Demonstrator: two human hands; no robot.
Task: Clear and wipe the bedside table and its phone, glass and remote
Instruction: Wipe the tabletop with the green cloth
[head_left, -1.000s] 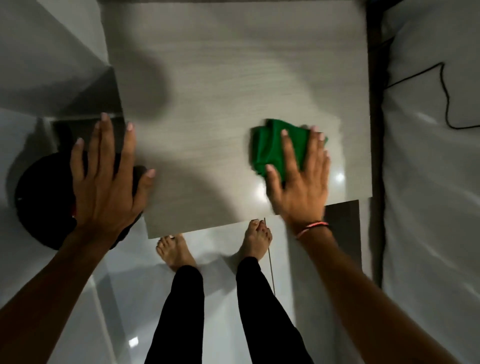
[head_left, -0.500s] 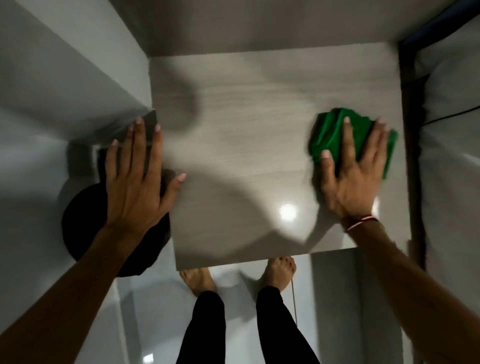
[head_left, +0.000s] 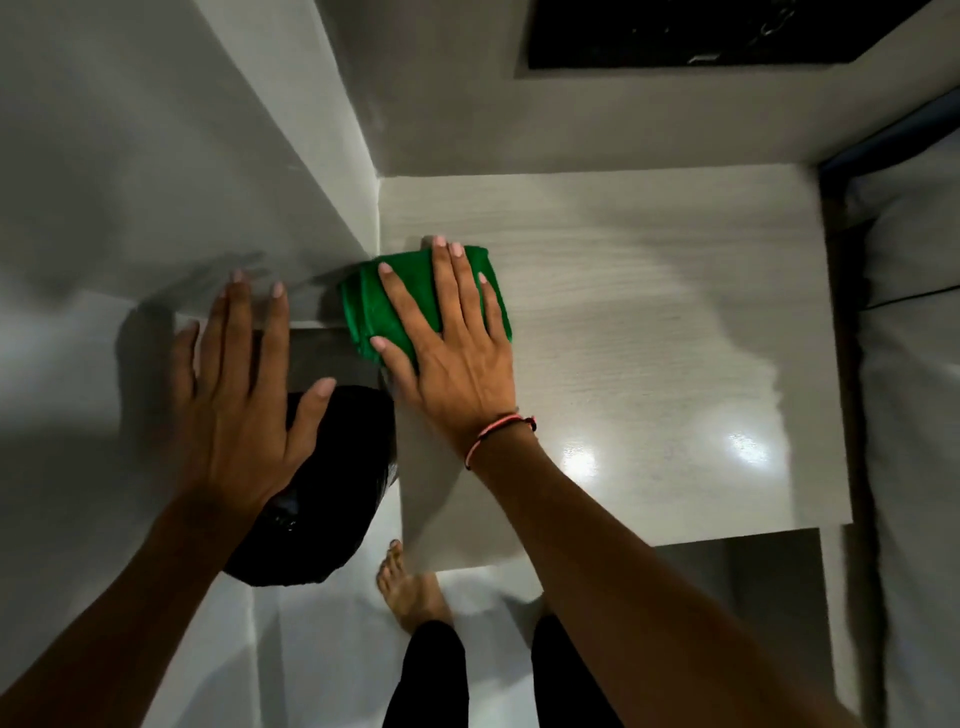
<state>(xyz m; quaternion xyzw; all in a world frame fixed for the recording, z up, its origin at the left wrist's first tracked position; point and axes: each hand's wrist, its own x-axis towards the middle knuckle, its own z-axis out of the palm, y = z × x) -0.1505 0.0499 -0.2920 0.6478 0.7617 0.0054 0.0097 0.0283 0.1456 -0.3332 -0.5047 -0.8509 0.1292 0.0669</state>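
The pale wood-grain bedside table (head_left: 649, 338) fills the middle of the view, its top bare and glossy. A folded green cloth (head_left: 363, 306) lies at the table's left edge, partly overhanging it. My right hand (head_left: 452, 353) presses flat on the cloth, fingers spread. Left of the table, my left hand (head_left: 239, 395) hovers in the air with fingers apart and nothing in it. No phone, glass or remote is visible.
A round black bin (head_left: 322, 493) stands on the floor left of the table, under my left hand. A grey wall (head_left: 156, 182) runs along the left. The bed (head_left: 914, 364) lies to the right. My bare feet (head_left: 410, 587) stand at the table's front edge.
My right hand has swept the green cloth from the table's right side across to its left edge. The camera view has shifted, and my left hand stays open beside the table.
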